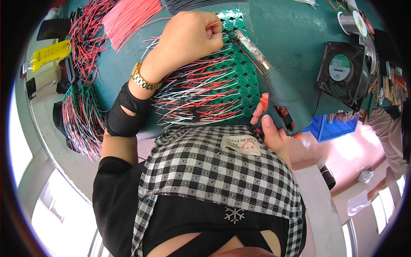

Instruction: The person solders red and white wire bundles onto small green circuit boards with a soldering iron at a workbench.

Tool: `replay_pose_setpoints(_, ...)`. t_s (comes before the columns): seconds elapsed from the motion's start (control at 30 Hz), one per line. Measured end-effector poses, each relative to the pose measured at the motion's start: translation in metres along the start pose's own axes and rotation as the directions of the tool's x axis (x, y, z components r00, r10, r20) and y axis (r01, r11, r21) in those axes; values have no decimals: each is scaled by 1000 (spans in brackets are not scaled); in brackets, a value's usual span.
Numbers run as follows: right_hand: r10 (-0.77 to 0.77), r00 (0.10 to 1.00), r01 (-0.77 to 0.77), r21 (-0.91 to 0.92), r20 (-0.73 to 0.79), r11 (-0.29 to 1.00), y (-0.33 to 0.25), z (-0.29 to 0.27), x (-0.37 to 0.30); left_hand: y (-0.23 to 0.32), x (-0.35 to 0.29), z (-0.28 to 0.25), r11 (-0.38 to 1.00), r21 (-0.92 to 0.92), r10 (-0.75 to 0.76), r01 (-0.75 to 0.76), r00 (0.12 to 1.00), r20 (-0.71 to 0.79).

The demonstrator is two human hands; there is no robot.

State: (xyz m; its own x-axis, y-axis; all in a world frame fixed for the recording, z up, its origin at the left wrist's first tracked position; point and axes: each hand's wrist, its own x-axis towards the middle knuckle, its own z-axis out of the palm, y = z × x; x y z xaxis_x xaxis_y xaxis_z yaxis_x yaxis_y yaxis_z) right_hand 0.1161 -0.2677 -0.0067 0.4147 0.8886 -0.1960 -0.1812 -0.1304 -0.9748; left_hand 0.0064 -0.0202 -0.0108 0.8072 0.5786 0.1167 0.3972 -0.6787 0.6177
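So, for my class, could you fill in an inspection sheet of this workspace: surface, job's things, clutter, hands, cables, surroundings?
Surface: green tabletop, largely covered.
Job's things: green circuit boards in rows, with red, white and black wires across them; soldering gun, its tip beside the left fingers.
Clutter: red-and-black wire bundle, pink-red wires and yellow package at left; spool and black fan at right.
Hands: left hand closed on a red wire; right hand around the gun's handle.
Cables: thin dark cord near the fan; from the gun, nothing seen.
Surroundings: blue crate below the table edge; another person's clothing at far right.
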Motion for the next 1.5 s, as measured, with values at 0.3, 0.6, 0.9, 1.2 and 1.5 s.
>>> replay_pose_setpoints(0.3, -67, 984, 90, 137, -163, 987, 3, -1, -9, -2, -2, -2, 1000, -11, 2, -2, 1000, 3)
replay_pose_setpoints(0.6, -133, 976, 150, 88, -174, 985, 21, -12, -28, 0, -2, -1, 1000, 16, -3, 3, 1000, 4)
replay_pose_setpoints(0.9, -180, 982, 184, 85, -49, 979, 33, -18, -24, 0, -4, -3, 1000, 7, -19, 19, 1000, 9)
replay_pose_setpoints(1.2, -299, 951, 282, 175, 79, 943, 40, -24, -4, -28, -20, -31, 941, -307, -222, 142, 944, -245)
replay_pose_setpoints(1.5, -213, 977, 214, 29, -27, 976, 31, -16, -2, 7, -25, 3, 996, 10, 87, -87, 977, -196)
